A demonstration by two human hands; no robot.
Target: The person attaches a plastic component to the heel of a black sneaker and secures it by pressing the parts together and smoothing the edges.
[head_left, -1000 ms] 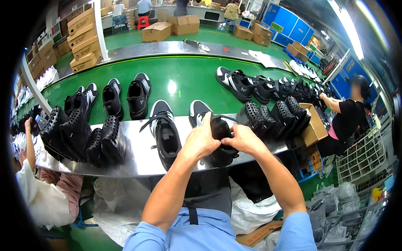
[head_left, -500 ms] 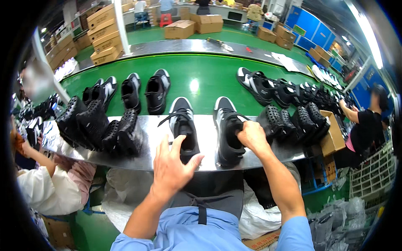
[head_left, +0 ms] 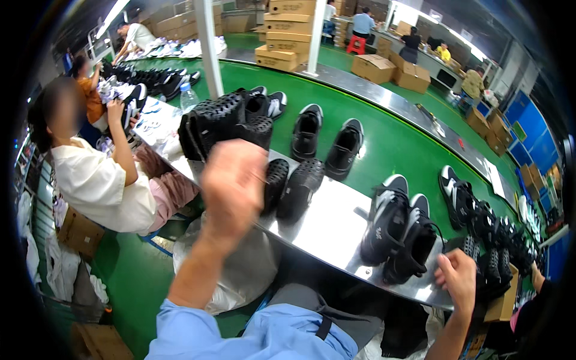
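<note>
A pair of black shoes with grey-white toes stands side by side on the steel bench: the left shoe (head_left: pixel 384 231) and the right shoe (head_left: pixel 414 252), whose loose lace sticks out to the right. Just right of that shoe is my right hand (head_left: pixel 457 276), its fingers curled in with nothing visible in them. My left hand (head_left: pixel 234 186) is lifted and smeared by motion. It covers part of the shoes with studded soles (head_left: pixel 219 117) on the left; whether it touches them is hidden. Two more studded-sole shoes (head_left: pixel 300 189) lean beside it.
Beyond the bench edge (head_left: pixel 324 264) runs a green belt carrying more black shoes (head_left: pixel 345 150), with a row (head_left: pixel 474 210) at right. A co-worker in a white top (head_left: pixel 99 186) sits at left, handling a shoe. A bottle (head_left: pixel 188 96) and a white post (head_left: pixel 209 48) stand near.
My view has swung left. The two shoes, apart before, now stand close together. My left hand has risen toward the studded-sole shoes; my right hand has come out of the right shoe.
</note>
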